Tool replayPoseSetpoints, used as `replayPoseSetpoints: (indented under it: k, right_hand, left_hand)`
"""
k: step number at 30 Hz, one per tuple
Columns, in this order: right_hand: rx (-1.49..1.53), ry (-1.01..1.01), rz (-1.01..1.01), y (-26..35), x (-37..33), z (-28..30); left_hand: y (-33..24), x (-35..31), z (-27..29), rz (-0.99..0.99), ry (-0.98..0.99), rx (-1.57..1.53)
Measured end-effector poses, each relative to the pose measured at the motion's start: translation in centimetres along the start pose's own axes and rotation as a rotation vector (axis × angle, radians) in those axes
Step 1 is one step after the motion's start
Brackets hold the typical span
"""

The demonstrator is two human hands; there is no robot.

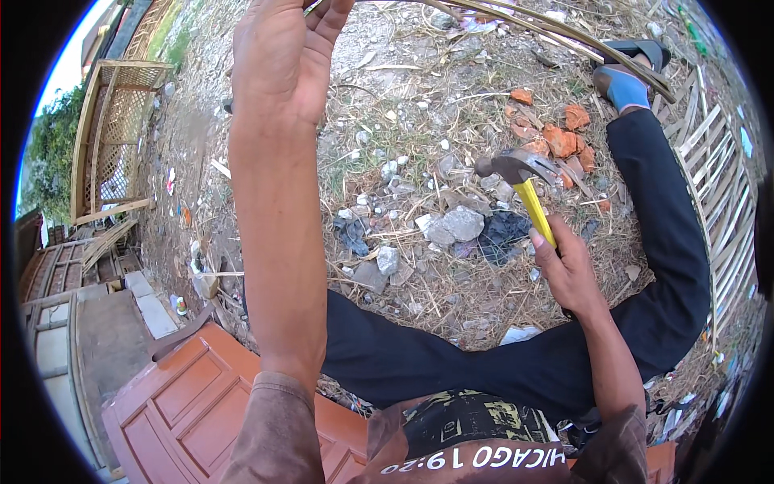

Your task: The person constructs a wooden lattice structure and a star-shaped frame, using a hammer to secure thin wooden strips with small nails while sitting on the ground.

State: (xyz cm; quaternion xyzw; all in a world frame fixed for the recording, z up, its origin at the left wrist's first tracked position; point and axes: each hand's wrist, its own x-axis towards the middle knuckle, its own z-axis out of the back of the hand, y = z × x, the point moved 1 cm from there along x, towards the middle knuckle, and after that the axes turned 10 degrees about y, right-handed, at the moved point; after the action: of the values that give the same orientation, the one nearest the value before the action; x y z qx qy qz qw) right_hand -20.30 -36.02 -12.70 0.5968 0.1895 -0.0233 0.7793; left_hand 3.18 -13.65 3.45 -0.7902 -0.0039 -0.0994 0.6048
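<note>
My right hand (571, 270) is wrapped round the yellow handle of a claw hammer (532, 202). The hammer's grey metal head is up, held above the stony ground. At the top edge my left hand (284, 68) is raised, its fingers curled and partly cut off by the picture's edge. A thin greenish sliver shows between those fingers. From beside them, long split bamboo strips (556, 31) run right and end by my foot (625, 85), which wears a dark sandal. What the left fingertips pinch looks like a strip, though its hold is mostly out of view.
Grey stones (455, 226) and broken orange brick pieces (564, 141) lie on dry grass. A woven slat panel (709, 169) is along the right. Reddish-brown panelled door (193, 387) lies at the lower left. A wooden lattice frame (117, 137) stands farther left.
</note>
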Motion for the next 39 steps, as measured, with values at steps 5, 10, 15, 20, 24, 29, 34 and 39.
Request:
replayPoseSetpoints:
  k: [5,10,15,20,24,29,34,39]
  right_hand:
    - [-0.018,0.003,0.014,-0.6,0.0,-0.3]
    - [0.085,-0.048,-0.019,-1.4,-0.6,0.6]
    - [0.012,-0.013,-0.05,-1.9,-0.5,-0.4]
    - [-0.3,0.08,-0.061,-1.3,0.1,-1.9]
    - [-0.39,0.148,-0.064,-0.6,0.7,-3.0]
    - [-0.451,0.185,-0.098,-1.0,1.5,-4.1]
    - [-0.365,0.122,-0.199,-2.9,0.6,-3.5]
    - [0.008,0.042,-0.301,-6.4,1.4,-3.3]
  left_hand:
    - [0.7,-1.3,1.9,-0.015,0.151,0.004]
    - [5.7,-12.4,3.4,0.252,-0.165,-0.001]
    - [16.7,-24.2,6.1,0.555,-0.48,-0.099]
    - [22.3,-26.6,5.3,0.575,-0.628,-0.205]
    - [22.8,-27.2,5.1,0.556,-0.619,-0.263]
    - [22.8,-27.5,4.9,0.549,-0.649,-0.284]
    - [21.4,-26.8,4.8,0.553,-0.618,-0.287]
    - [20.2,-26.9,4.3,0.527,-0.563,-0.294]
